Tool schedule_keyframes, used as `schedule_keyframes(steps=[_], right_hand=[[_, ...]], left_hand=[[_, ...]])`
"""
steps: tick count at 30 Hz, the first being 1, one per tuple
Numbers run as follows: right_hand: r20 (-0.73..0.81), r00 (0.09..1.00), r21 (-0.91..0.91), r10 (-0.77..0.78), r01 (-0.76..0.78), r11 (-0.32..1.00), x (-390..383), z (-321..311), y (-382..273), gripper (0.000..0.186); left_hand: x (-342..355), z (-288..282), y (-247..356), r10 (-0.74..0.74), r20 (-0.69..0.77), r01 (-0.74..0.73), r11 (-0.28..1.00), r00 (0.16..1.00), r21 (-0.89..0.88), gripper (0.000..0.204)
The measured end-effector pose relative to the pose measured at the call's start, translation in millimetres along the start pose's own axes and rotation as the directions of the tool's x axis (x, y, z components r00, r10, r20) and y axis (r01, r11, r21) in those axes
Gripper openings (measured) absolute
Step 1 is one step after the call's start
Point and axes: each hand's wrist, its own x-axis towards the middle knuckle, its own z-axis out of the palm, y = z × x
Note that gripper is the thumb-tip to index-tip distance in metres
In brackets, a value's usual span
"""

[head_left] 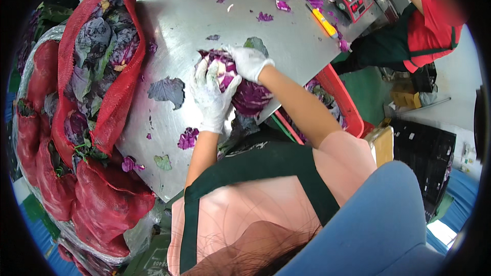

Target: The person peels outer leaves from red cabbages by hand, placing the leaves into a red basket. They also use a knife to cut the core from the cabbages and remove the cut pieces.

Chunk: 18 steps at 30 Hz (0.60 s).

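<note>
Blue material (368,220) lies nearest us, right of the purple cabbage (250,97). Our left hand (210,97) clasps its left side, ideally steadying it; we cannot tell the grip of our right hand (249,63).

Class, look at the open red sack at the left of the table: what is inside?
The open red sack holds purple cabbages with dark outer leaves. Whatever lies deeper is covered by the top layer and the sack's sides, so their number cannot be told.

Purple cabbage (251,98) partly hidden by gloved hands (210,97) (underside out of sight), co-worker's head (450,4) blurred.
</note>
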Motion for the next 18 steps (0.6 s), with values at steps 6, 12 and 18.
schedule_keyframes(steps=[6,12,18], right_hand=[[-0.047,0.938,0.081,0.343,-0.339,0.937,30,17,73,0.044],[-0.001,0.968,-0.134,0.249,-0.247,0.96,16,-24,32,0.036],[-0.048,0.946,0.048,-0.322,0.324,0.945,-10,-3,-17,0.05]], left_hand=[[-33,-1,-12,0.148,-0.085,-0.158,0.979,0.985,-0.127,0.076],[-67,-12,-38,0.182,-0.102,-0.202,0.947,0.978,-0.249,0.087],[-21,-36,-35,0.352,0.153,-0.324,0.929,0.923,-0.179,0.09]])
